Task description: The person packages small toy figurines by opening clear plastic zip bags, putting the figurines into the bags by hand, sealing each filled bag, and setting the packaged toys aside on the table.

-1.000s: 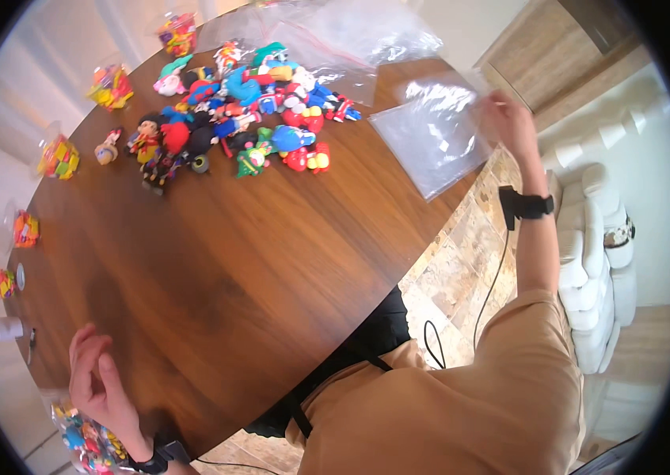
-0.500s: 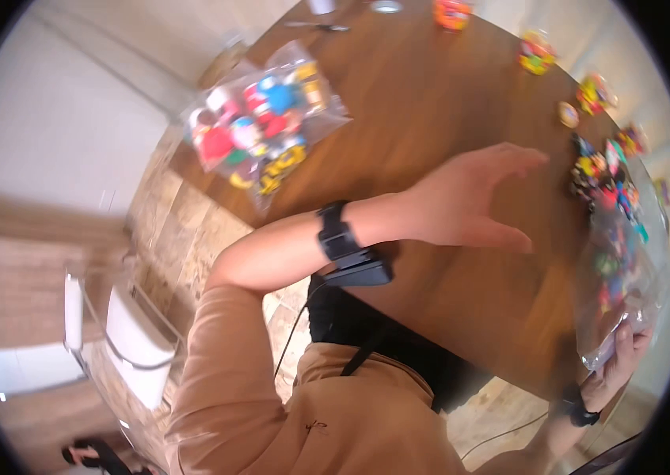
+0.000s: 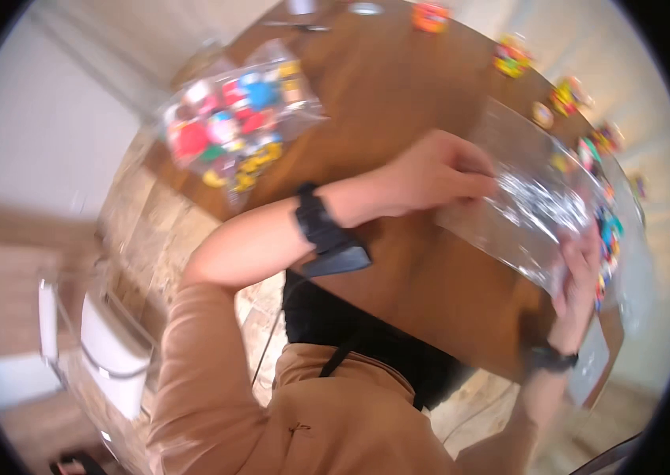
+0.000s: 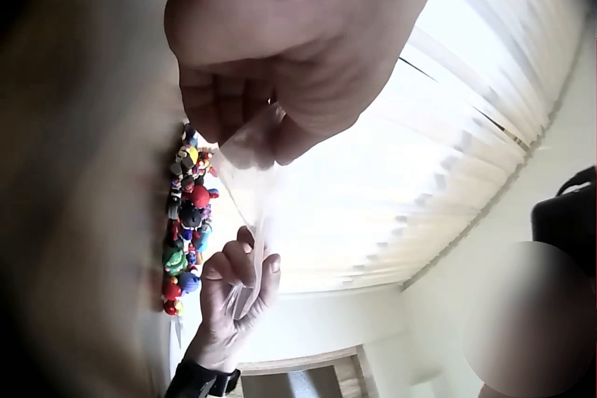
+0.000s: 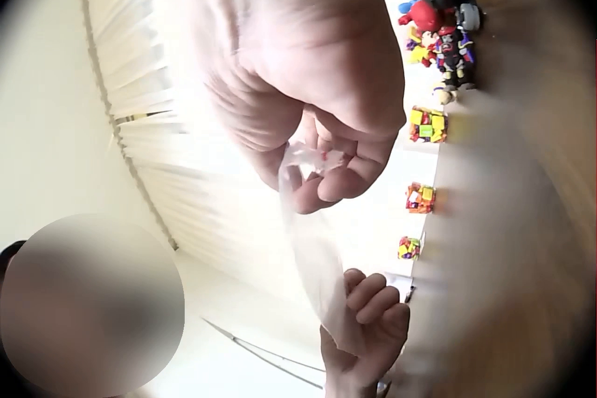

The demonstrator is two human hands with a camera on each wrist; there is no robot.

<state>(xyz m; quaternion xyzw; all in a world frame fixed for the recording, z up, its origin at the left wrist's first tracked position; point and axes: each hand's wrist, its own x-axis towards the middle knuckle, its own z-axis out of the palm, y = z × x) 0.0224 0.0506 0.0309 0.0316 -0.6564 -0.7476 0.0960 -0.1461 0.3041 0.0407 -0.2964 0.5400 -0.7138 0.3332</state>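
Observation:
Both hands hold a clear plastic bag [image 3: 537,190] stretched between them above the wooden table. My left hand [image 3: 434,174] pinches one side of it between thumb and fingers, as the left wrist view also shows at the bag's edge [image 4: 252,146]. On the opposite side, my right hand [image 3: 576,265] grips the bag with curled fingers. Light glints off the crinkled film, and the bag looks thin and flat in the right wrist view [image 5: 317,258]. Beyond the right hand lies a pile of colourful toy figures [image 4: 191,216], partly hidden behind the bag in the head view.
A filled clear bag of toy figures [image 3: 228,115] lies at the table's left corner. Several small cups of bright pieces [image 3: 513,57] line the far edge, with a single small figure [image 3: 542,115] near them. More clear plastic bags [image 3: 636,261] lie at the right.
The head view has swung left. The right hand has brought a clear bag from the right side to the middle, and the left hand, open before, now pinches its other side.

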